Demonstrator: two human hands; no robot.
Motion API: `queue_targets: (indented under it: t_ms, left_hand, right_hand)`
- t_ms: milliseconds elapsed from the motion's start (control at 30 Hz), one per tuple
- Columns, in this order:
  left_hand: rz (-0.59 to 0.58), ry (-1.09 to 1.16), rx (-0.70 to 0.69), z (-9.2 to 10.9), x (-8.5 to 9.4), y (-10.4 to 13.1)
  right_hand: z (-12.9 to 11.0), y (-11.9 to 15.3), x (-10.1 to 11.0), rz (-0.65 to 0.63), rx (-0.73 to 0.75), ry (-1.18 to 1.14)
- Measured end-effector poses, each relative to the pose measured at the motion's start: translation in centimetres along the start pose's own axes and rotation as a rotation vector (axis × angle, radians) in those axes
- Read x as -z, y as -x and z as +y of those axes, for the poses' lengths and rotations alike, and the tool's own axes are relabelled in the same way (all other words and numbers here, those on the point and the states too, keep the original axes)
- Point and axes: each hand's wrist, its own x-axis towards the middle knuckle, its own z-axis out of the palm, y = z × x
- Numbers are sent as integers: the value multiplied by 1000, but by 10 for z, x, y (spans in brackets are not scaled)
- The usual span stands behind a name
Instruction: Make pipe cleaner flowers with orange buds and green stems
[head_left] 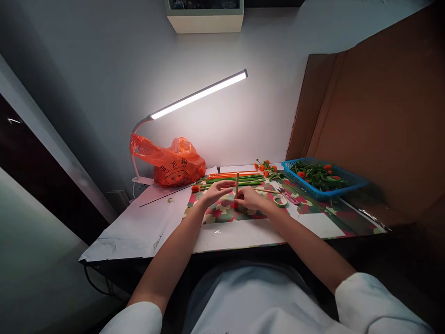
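The table (pixel 132 232), partly covered in smooth white sheeting, carries work that looks midway: leafy flowers lie heaped and seemingly unsorted in the blue plastic basket (pixel 342 191), its sides perforated; beyond the left hand sits a crinkled, glossy orange bag (pixel 179 169); straight green stems (pixel 245 179) are already laid in rows. The left hand (pixel 219 192) is loosely curled, apparently holding nothing; the right hand (pixel 249 198) pinches a slim stick (pixel 237 179) upright near the table's middle, left of a ring-shaped tape roll (pixel 280 205).
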Motion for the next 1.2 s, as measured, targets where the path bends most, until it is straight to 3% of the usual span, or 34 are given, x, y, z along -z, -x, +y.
queue_targets:
  t_ms: [167, 433, 700, 1000, 1200]
  left_hand:
    - [-91, -3, -40, -3, -13, -3]
    - [-48, -32, -90, -9, -16, -5]
    - [-73, -58, -86, 0, -15, -1]
    - [120, -102, -144, -4, -22, -5]
    - [117, -107, -165, -3, -22, -6]
  right_hand:
    - [-3, 2, -2, -16, 52, 29]
    - [-3, 0, -3, -34, 18, 59]
    - [2, -1, -8, -44, 24, 95]
    - [2, -2, -7, -84, -1, 41]
    - [3, 0, -5, -64, 21, -58]
